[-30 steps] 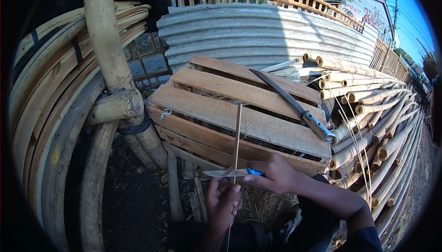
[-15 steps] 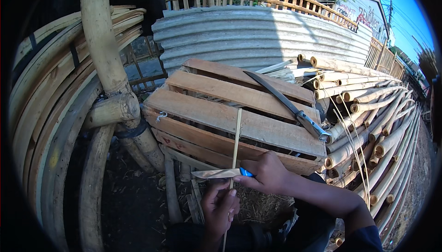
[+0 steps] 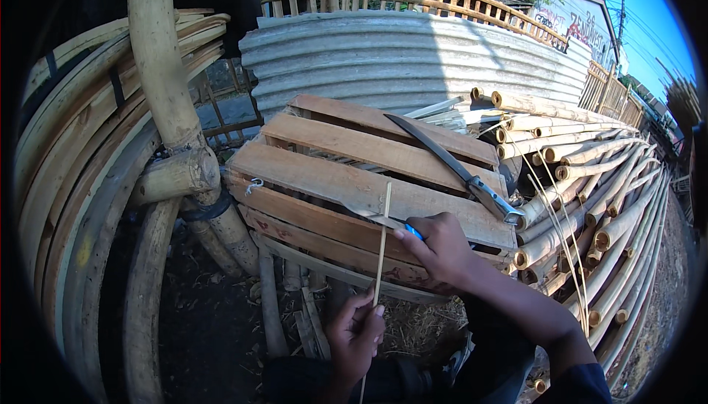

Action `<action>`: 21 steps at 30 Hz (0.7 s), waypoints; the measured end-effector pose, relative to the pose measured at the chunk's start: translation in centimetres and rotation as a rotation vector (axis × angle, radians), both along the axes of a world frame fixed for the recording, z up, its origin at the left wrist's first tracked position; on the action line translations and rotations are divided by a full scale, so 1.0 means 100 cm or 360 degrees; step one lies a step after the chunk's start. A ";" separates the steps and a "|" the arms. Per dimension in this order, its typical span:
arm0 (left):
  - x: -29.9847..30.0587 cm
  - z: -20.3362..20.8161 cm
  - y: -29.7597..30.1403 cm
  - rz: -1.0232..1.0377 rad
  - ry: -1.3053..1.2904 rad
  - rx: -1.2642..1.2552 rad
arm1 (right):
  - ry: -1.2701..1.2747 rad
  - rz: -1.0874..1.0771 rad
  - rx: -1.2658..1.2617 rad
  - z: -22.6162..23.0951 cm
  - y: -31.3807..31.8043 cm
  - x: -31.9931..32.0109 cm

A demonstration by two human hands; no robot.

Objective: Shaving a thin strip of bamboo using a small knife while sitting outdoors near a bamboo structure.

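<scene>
My left hand [image 3: 355, 334] is closed around the lower part of a thin bamboo strip [image 3: 380, 264], which stands nearly upright in front of the crate. A knife [image 3: 374, 216] with a blue handle is in the grip of my right hand [image 3: 442, 250]. Its blade crosses the strip near the upper end and points left, and my right thumb lies close to the strip. Behind both hands is a slatted wooden crate [image 3: 324, 171]. On its top slats rests a long machete [image 3: 439, 152] with a dark blade, its handle toward the right corner.
Bamboo poles [image 3: 582, 182] are stacked at the right, with thin loose strips leaning over them. Thick bamboo posts [image 3: 158, 57] and a bundle of bent split bamboo [image 3: 88, 131] stand at the left. A corrugated sheet [image 3: 354, 57] closes off the back.
My right hand has moved the knife up along the strip, away from my left hand, and the blade now slants down to the right. My left hand stays low on the strip.
</scene>
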State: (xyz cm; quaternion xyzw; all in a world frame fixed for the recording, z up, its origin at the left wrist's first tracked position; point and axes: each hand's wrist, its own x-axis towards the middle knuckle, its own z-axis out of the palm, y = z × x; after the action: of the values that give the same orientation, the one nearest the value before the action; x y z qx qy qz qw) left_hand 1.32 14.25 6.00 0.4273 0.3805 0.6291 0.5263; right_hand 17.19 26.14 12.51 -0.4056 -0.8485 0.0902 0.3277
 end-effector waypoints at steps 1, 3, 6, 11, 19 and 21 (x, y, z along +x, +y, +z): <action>0.000 0.000 0.000 -0.0008 -0.0003 0.0004 | -0.0133 0.0099 0.0018 -0.006 -0.012 -0.002; -0.001 -0.001 -0.001 -0.0059 -0.0005 0.0036 | -0.0222 0.0119 0.0126 0.000 -0.013 0.001; 0.000 0.002 -0.002 -0.0049 0.0070 0.0067 | -0.0081 0.0010 0.0065 0.005 0.006 0.008; 0.000 -0.006 0.000 -0.0039 0.0000 0.0015 | -0.0449 0.0281 0.0270 -0.008 -0.023 -0.006; -0.007 -0.011 0.016 -0.0042 -0.0113 0.0031 | -0.0550 0.0214 0.0465 -0.020 -0.007 -0.016; -0.007 -0.012 0.017 -0.0061 -0.0170 0.0013 | -0.0595 0.0033 0.0541 -0.023 -0.005 -0.016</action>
State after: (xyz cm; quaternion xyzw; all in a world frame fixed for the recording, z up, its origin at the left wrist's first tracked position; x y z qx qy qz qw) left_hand 0.58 15.97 4.81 0.4025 0.3412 0.6423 0.5559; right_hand 15.57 25.69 10.21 -0.3458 -0.9013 -0.1270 0.2278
